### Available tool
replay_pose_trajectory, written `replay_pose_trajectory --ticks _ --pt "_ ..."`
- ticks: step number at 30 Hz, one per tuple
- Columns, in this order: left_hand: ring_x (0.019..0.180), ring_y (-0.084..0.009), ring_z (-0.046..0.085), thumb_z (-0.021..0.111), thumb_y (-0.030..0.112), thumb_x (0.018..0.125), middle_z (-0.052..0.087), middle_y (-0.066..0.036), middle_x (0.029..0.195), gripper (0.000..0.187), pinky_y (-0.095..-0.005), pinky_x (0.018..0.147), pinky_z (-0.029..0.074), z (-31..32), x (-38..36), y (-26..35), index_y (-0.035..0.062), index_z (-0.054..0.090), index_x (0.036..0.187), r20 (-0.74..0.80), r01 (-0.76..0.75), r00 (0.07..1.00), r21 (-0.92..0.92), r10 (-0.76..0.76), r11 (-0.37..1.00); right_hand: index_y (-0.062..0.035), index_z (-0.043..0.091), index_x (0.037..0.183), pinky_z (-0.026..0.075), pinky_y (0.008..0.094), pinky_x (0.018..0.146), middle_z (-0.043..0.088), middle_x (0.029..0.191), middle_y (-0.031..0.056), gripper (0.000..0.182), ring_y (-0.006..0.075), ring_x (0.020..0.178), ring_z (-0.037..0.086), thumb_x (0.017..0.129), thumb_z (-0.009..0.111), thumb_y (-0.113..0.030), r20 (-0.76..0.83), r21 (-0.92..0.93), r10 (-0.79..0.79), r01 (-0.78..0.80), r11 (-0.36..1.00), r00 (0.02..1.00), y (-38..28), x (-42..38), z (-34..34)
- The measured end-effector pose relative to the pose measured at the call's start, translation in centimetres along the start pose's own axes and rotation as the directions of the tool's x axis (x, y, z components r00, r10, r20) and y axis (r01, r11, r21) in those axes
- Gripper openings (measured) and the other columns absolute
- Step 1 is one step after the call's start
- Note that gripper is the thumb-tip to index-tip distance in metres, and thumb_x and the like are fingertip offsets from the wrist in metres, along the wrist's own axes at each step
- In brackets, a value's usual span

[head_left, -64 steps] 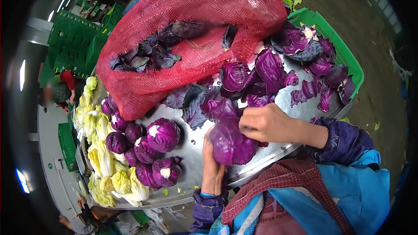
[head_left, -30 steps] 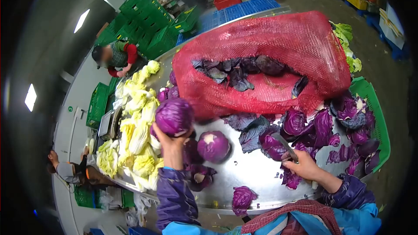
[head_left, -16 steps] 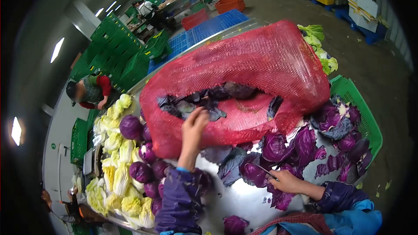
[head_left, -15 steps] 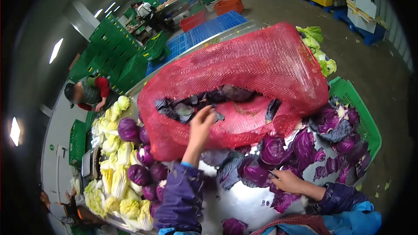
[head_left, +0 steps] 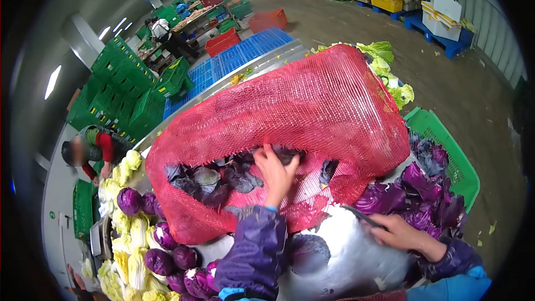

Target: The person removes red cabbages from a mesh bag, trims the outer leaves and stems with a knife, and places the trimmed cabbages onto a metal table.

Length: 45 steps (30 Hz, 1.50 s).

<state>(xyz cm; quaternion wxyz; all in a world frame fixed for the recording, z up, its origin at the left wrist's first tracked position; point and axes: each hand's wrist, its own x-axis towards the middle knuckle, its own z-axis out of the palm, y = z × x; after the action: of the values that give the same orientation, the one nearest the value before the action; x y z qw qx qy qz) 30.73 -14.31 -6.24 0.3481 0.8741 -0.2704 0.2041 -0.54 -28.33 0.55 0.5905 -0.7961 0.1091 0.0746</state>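
A large red mesh bag [head_left: 278, 100] lies on the metal table [head_left: 356, 262], with a long torn opening facing me. Dark outer leaves [head_left: 206, 178] and a red cabbage [head_left: 287, 154] show inside it. My left hand [head_left: 277, 174] reaches into the opening, its fingers and thumb spread around that cabbage; the fingertips are partly hidden. In my right hand [head_left: 398, 231] is a knife [head_left: 365, 217], its dark blade pointing up and left over the table. Beside this hand, purple cabbage leaves [head_left: 426, 195] are heaped near the table's right side.
A green crate [head_left: 446, 150] with leaves stands at the right. Trimmed red cabbages [head_left: 159, 261] and yellowish napa cabbages [head_left: 136, 242] line the left. Another person [head_left: 100, 147] bends beyond them. Stacked green crates [head_left: 120, 83] and blue pallets [head_left: 234, 58] are farther back.
My left hand has moved right and deeper into the opening, onto the cabbage. My right hand has moved right with the knife; leaves in front of me have shifted right, baring metal.
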Motion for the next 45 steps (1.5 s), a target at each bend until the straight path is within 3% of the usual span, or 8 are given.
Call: replay_pose_trajectory --ticks 5,10,20,28,31,33,35,45 --pt "0.1 -0.0281 0.045 0.069 0.026 0.081 0.04 -0.017 0.108 0.052 -0.0368 0.091 0.037 -4.0 -1.8 -0.5 -0.0001 0.045 0.119 0.049 0.141 0.99 -0.191 -0.134 0.971 -0.0019 0.051 0.119 0.045 0.0346 0.051 0.057 0.065 0.0111 0.032 0.0186 0.051 0.057 0.093 0.052 -0.021 -0.215 -0.04 -0.185 0.181 0.983 0.959 -2.5 12.5 1.1" --pt "0.115 -0.02 0.046 0.051 0.034 0.095 0.051 -0.013 0.125 0.052 -0.0308 0.1 0.034 -1.3 1.9 -3.6 0.0011 0.04 0.134 0.523 0.622 0.781 -0.601 -0.34 0.502 0.0019 0.051 0.105 0.047 0.0336 0.042 0.058 0.062 0.0118 0.039 0.0195 0.044 0.056 0.094 0.051 -0.035 -0.197 0.017 0.158 -0.158 0.987 0.968 -3.5 20.4 1.4" --pt "0.117 -0.0312 0.04 0.075 0.028 0.074 0.042 -0.019 0.121 0.066 -0.0404 0.101 0.032 -9.3 -6.2 5.0 0.001 0.044 0.126 0.349 0.481 0.875 -0.538 -0.336 0.693 -0.0076 0.036 0.126 0.038 0.0245 0.039 0.047 0.073 0.0045 0.044 0.0098 0.047 0.044 0.097 0.046 -0.039 0.05 0.749 0.016 -0.048 0.661 0.999 -1.9 11.5 3.1" --pt "0.125 -0.0352 0.033 0.086 0.028 0.055 0.032 -0.021 0.131 0.103 -0.0423 0.106 0.027 -15.8 -16.7 11.3 0.0003 0.03 0.138 0.36 0.251 0.925 -0.341 -0.121 0.906 -0.0081 0.048 0.113 0.038 0.0241 0.04 0.049 0.067 0.0012 0.036 0.0088 0.049 0.045 0.095 0.049 -0.039 0.12 0.785 0.092 -0.151 0.6 0.988 0.7 0.7 4.2" --pt "0.122 -0.0352 0.035 0.087 0.03 0.053 0.036 -0.02 0.129 0.103 -0.0439 0.105 0.028 -14.5 -20.8 11.5 0.0012 0.033 0.135 0.466 0.287 0.879 -0.352 -0.099 0.891 -0.0058 0.06 0.106 0.045 0.0254 0.048 0.06 0.083 0.0037 0.029 0.0097 0.06 0.055 0.088 0.059 -0.028 0.09 0.331 0.313 -0.325 0.886 0.946 1.9 -1.6 3.9" --pt "0.12 -0.0349 0.038 0.088 0.03 0.051 0.039 -0.019 0.127 0.102 -0.0427 0.103 0.031 -14.2 -22.2 12.4 0.0013 0.035 0.133 0.462 0.17 0.887 -0.299 -0.013 0.939 -0.0013 0.058 0.11 0.047 0.0376 0.084 0.064 0.097 0.0162 0.04 0.0324 0.097 0.06 0.076 0.069 -0.02 -0.289 -0.167 -0.137 0.091 0.982 0.947 4.8 -2.8 4.4" --pt "0.121 -0.035 0.037 0.088 0.032 0.05 0.038 -0.019 0.127 0.105 -0.043 0.103 0.03 -13.9 -22.7 13.0 0.0005 0.033 0.134 0.459 0.15 0.888 -0.273 -0.008 0.95 0.0012 0.053 0.112 0.045 0.0443 0.088 0.055 0.113 0.0216 0.043 0.0402 0.105 0.053 0.075 0.065 -0.016 -0.369 -0.392 -0.23 0.074 0.917 0.901 4.9 -4.2 2.9" --pt "0.122 -0.038 0.034 0.091 0.037 0.047 0.034 -0.023 0.129 0.115 -0.0448 0.104 0.03 -11.9 -20.8 14.4 -0.0063 0.028 0.133 0.467 0.173 0.884 -0.314 -0.007 0.933 -0.0066 0.049 0.099 0.047 0.0414 0.041 0.051 0.071 0.0106 0.023 0.0305 0.051 0.059 0.079 0.06 -0.01 -0.113 -0.753 -0.361 0.157 0.639 0.926 0.7 -9.5 4.4"
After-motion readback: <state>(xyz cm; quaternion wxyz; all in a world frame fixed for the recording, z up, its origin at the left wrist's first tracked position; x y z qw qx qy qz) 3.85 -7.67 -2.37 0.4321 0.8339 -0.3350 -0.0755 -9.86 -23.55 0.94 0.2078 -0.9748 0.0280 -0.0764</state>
